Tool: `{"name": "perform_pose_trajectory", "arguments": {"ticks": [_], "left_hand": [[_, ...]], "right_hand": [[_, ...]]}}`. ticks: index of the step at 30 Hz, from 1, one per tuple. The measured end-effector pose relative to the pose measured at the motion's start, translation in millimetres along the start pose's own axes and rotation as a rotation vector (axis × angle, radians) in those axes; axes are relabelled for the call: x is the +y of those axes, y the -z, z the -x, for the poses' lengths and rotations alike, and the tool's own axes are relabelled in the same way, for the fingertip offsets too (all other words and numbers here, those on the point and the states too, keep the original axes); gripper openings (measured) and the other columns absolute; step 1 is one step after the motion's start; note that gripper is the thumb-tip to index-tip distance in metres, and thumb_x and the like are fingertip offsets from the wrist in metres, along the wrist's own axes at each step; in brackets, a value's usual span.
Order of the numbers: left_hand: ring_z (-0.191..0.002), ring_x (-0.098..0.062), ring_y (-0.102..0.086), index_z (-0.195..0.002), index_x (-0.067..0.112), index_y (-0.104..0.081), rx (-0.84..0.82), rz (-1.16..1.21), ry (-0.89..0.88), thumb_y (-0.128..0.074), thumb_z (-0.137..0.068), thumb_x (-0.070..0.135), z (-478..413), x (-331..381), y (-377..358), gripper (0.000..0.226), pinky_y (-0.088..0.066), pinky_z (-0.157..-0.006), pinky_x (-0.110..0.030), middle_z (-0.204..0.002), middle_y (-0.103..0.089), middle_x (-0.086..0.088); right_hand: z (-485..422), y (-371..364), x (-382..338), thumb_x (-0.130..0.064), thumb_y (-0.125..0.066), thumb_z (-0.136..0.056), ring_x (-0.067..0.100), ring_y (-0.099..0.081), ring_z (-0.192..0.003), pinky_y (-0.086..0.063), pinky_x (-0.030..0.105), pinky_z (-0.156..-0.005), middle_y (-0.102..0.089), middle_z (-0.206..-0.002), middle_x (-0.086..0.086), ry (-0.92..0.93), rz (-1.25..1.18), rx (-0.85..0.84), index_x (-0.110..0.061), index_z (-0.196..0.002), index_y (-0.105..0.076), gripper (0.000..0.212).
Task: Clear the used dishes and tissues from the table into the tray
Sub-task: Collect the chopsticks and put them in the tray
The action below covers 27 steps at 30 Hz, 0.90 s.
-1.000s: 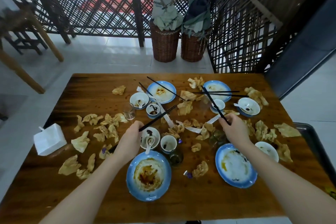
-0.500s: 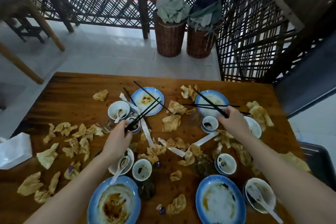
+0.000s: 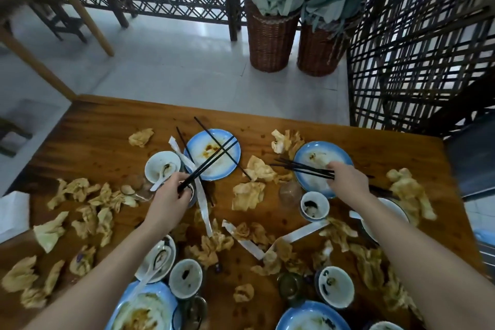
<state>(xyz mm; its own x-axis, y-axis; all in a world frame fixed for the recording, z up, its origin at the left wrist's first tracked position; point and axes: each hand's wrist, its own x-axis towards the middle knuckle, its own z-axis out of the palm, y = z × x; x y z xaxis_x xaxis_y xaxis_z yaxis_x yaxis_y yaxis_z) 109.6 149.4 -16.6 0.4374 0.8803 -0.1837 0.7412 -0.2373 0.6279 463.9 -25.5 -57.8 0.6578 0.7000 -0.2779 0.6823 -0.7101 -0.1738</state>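
My left hand (image 3: 171,195) grips a pair of black chopsticks (image 3: 211,159) that point up and right over a far blue-rimmed plate (image 3: 227,158). Another black chopstick (image 3: 206,130) lies across that plate. My right hand (image 3: 345,177) grips several black chopsticks (image 3: 297,166) over a second far blue-rimmed plate (image 3: 313,153). Crumpled tissues (image 3: 247,195) and white paper strips (image 3: 302,233) are scattered over the wooden table (image 3: 101,128). Small white bowls (image 3: 162,166), one with a spoon, and cups (image 3: 314,205) stand among them. More blue plates (image 3: 308,316) sit at the near edge.
A white tissue pack (image 3: 13,211) lies at the table's left edge. Two wicker baskets (image 3: 270,37) with cloth stand on the floor beyond the table, by a dark lattice screen (image 3: 415,48). Wooden furniture legs (image 3: 88,24) stand at far left. No tray shows clearly.
Both hands have reached further across the table, each carrying chopsticks. My right hand has gathered more chopsticks at the far right plate. The view has tipped forward.
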Motion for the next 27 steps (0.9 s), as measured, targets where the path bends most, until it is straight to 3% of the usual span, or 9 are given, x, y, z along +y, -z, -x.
{"name": "perform_pose_trajectory", "arguments": {"ticks": [9,12,14,17,19,22,24,27], "left_hand": [[-0.072,-0.016,-0.057,-0.102,0.023,-0.051,-0.020,0.013,-0.017,-0.051,-0.094,0.011,-6,8,4,0.014,-0.042,-0.058,-0.029,-0.087,-0.059,0.005],[-0.071,-0.017,-0.056,-0.102,0.019,-0.053,-0.028,-0.013,-0.029,-0.050,-0.096,0.013,-12,12,12,0.009,-0.044,-0.059,-0.031,-0.084,-0.058,0.001],[-0.069,-0.016,-0.055,-0.100,0.018,-0.055,-0.040,-0.037,-0.044,-0.050,-0.096,0.014,-19,12,18,0.008,-0.042,-0.057,-0.028,-0.084,-0.058,0.000],[-0.068,-0.015,-0.056,-0.093,0.019,-0.057,-0.063,-0.104,-0.075,-0.050,-0.095,0.012,-35,12,27,0.011,-0.044,-0.056,-0.030,-0.082,-0.060,0.000],[-0.065,-0.011,-0.056,-0.095,0.019,-0.058,-0.077,-0.141,-0.099,-0.050,-0.095,0.011,-50,10,32,0.011,-0.040,-0.052,-0.025,-0.079,-0.061,0.002],[-0.063,-0.008,-0.052,-0.102,0.016,-0.062,-0.086,-0.201,-0.156,-0.051,-0.096,0.015,-72,9,38,0.013,-0.036,-0.049,-0.022,-0.082,-0.062,0.002],[-0.064,-0.011,-0.055,-0.099,0.019,-0.063,-0.109,-0.226,-0.178,-0.050,-0.095,0.015,-85,8,42,0.014,-0.045,-0.053,-0.030,-0.079,-0.064,0.003],[-0.069,-0.020,-0.060,-0.090,0.022,-0.065,-0.190,-0.341,-0.196,-0.045,-0.092,0.006,-104,7,44,0.026,-0.050,-0.057,-0.036,-0.081,-0.066,0.001]], "right_hand": [[-7,-3,4,-0.020,-0.054,-0.093,0.019,-0.049,-0.063,-0.028,0.027,-0.045,-0.051,-0.070,-0.005,0.051,0.022,0.066,-0.020,-0.092,-0.060,0.006],[-2,6,-4,-0.023,-0.055,-0.094,0.020,-0.048,-0.059,-0.036,0.030,-0.043,-0.047,-0.087,0.000,0.088,0.021,0.145,-0.015,-0.089,-0.055,0.010],[3,17,-13,-0.026,-0.055,-0.094,0.020,-0.048,-0.059,-0.033,0.028,-0.042,-0.041,-0.090,0.000,0.109,0.010,0.207,-0.012,-0.092,-0.054,0.014],[13,34,-27,-0.027,-0.051,-0.096,0.020,-0.051,-0.065,-0.024,0.025,-0.042,-0.048,-0.080,-0.003,0.171,0.020,0.272,-0.016,-0.089,-0.047,0.014],[24,44,-36,-0.026,-0.052,-0.095,0.018,-0.045,-0.057,-0.021,0.024,-0.041,-0.040,-0.066,-0.008,0.180,0.051,0.320,-0.019,-0.084,-0.039,0.018],[38,56,-48,-0.024,-0.055,-0.093,0.017,-0.033,-0.054,-0.023,0.028,-0.047,-0.029,-0.061,-0.010,0.188,0.069,0.373,-0.013,-0.085,-0.048,0.015],[42,58,-51,-0.024,-0.050,-0.096,0.022,-0.040,-0.057,-0.027,0.031,-0.052,-0.035,-0.064,-0.006,0.173,0.022,0.338,-0.011,-0.089,-0.050,0.014],[47,56,-52,-0.029,-0.038,-0.100,0.019,-0.048,-0.056,-0.028,0.031,-0.046,-0.050,-0.069,-0.003,0.012,-0.256,0.182,-0.022,-0.095,-0.040,0.010]]}}
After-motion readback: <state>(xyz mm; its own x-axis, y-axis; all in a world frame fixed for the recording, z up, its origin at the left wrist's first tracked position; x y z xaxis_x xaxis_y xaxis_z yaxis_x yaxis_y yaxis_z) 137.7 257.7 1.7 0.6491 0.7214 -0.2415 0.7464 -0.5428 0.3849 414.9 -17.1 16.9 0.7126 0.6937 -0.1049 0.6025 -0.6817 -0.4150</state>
